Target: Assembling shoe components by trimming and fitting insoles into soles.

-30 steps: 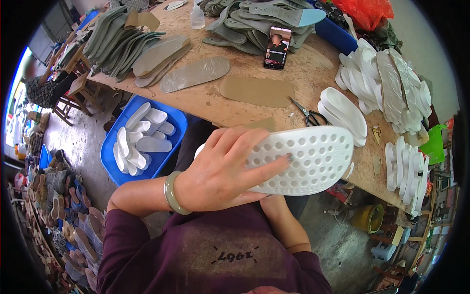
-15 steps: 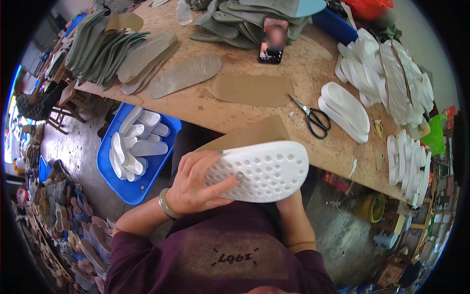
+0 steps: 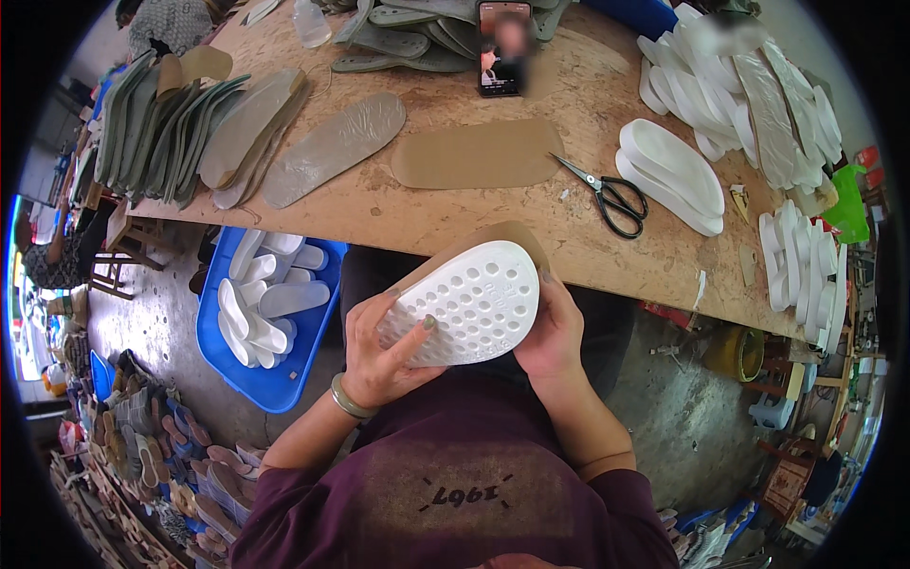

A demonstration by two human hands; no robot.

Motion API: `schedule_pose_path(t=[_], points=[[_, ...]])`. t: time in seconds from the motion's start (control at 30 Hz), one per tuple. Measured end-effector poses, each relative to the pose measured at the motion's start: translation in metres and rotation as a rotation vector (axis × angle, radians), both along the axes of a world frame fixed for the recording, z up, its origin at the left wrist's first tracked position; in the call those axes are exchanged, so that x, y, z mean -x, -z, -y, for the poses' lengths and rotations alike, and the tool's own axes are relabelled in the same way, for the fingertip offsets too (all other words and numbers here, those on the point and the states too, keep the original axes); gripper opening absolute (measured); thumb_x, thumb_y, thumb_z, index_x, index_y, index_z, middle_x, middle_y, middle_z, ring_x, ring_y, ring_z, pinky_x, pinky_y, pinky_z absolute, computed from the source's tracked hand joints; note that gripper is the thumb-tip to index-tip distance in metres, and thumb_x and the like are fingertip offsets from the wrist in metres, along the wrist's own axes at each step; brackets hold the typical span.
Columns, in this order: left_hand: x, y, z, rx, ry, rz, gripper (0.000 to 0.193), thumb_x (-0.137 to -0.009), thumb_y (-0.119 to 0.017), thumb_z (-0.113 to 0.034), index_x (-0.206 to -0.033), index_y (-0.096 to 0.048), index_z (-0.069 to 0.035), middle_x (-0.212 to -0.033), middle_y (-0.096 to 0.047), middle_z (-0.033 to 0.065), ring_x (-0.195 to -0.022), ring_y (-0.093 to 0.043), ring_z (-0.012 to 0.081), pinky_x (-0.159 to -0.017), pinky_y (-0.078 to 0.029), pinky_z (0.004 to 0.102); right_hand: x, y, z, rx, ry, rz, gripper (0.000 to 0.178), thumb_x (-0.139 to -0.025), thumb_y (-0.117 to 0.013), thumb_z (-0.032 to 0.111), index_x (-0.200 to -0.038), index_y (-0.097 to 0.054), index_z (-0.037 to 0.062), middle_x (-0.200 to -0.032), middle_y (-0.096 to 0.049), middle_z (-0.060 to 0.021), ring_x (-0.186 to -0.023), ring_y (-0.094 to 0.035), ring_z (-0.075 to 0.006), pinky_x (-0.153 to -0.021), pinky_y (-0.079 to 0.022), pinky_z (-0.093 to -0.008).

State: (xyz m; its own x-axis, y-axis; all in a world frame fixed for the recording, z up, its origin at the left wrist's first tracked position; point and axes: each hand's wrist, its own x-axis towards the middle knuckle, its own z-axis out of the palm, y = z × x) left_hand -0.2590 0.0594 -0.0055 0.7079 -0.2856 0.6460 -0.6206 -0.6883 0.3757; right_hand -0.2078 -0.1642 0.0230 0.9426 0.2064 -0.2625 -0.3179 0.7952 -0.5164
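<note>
A white shoe sole (image 3: 474, 303), its dimpled face toward me, is held over my lap. My left hand (image 3: 379, 356) grips its left end, fingers bent over the dimples, with a bracelet on the wrist. On the other end, my right hand (image 3: 555, 332) is closed around the right edge, its fingers partly hidden behind. A tan insole piece (image 3: 517, 232) shows along the sole's far edge, pressed against its back. On the table beyond lie another tan insole piece (image 3: 474, 155), a grey, shiny insole (image 3: 341, 152) and black-handled scissors (image 3: 621, 204).
White soles (image 3: 673, 175) and a larger heap (image 3: 682, 90) sit on the table's right. Grey insoles (image 3: 156, 142) stand stacked at far left; a phone (image 3: 500, 76) leans at the back. A blue basin (image 3: 265, 394) of white soles is on the floor, left.
The sole has moved left and been tilted, its right end now turned up and away. My right hand has come up from beneath onto its right edge. The view has shifted slightly.
</note>
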Motion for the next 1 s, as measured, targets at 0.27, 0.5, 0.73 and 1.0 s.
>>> schedule_pose_path(t=[0.27, 0.5, 0.73, 1.0], points=[[0.003, 0.005, 0.003, 0.025, -0.036, -0.011, 0.081, -0.052, -0.093, -0.025, -0.126, -0.06, -0.019, -0.131, -0.048, 0.0191, -0.112, -0.055, 0.0369, -0.091, -0.044, 0.0466, 0.008, 0.004, -0.008, -0.09, -0.05, 0.041, 0.046, -0.102, -0.042, 0.031, -0.137, -0.051, 0.0033, -0.13, -0.062, -0.0095, -0.119, -0.06, -0.0231, -0.102, -0.046, -0.0406], [0.003, 0.004, 0.005, 0.017, -0.043, -0.019, 0.079, -0.052, -0.093, -0.025, -0.124, -0.06, -0.017, -0.13, -0.049, 0.0189, -0.112, -0.056, 0.0366, -0.091, -0.044, 0.0464, 0.009, -0.005, -0.01, 0.018, -0.016, 0.008, 0.047, -0.102, -0.042, 0.034, -0.136, -0.051, 0.0036, -0.13, -0.062, -0.0096, -0.118, -0.06, -0.0238, -0.101, -0.048, -0.0416], [0.002, 0.003, 0.009, 0.022, -0.033, -0.03, 0.079, -0.053, -0.093, -0.025, -0.124, -0.061, -0.016, -0.129, -0.05, 0.0191, -0.112, -0.056, 0.0366, -0.09, -0.044, 0.046, 0.011, -0.007, -0.009, -0.026, -0.016, 0.024, 0.047, -0.102, -0.042, 0.034, -0.138, -0.049, 0.004, -0.132, -0.061, -0.0093, -0.12, -0.059, -0.0234, -0.102, -0.046, -0.0413], [0.004, 0.004, 0.009, 0.022, -0.04, -0.03, 0.078, -0.053, -0.092, -0.025, -0.124, -0.061, -0.016, -0.129, -0.049, 0.019, -0.113, -0.055, 0.0367, -0.091, -0.043, 0.0464, 0.011, -0.005, -0.009, 0.013, 0.008, 0.068, 0.047, -0.103, -0.04, 0.036, -0.136, -0.051, 0.0045, -0.127, -0.063, -0.0086, -0.112, -0.064, -0.0221, -0.091, -0.053, -0.0384]])
